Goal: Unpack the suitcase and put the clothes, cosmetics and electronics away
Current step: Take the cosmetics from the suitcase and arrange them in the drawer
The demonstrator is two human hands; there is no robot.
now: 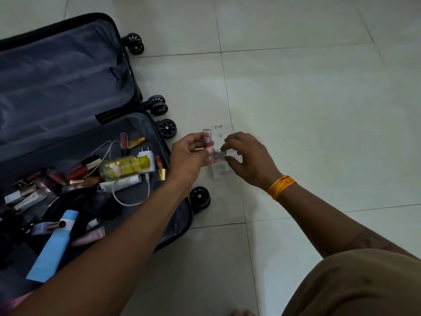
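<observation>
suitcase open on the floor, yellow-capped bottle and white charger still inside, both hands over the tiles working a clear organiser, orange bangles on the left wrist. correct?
One slip: the orange bangles are on the right wrist, not the left, as the head view shows. The rest holds: the suitcase lies open on the floor, the yellow-capped bottle and white charger are inside, and both hands are at the clear organiser over the tiles.

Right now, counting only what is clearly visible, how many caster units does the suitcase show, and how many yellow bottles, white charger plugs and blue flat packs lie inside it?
caster units: 4
yellow bottle: 1
white charger plug: 1
blue flat pack: 1
Total: 7
</observation>
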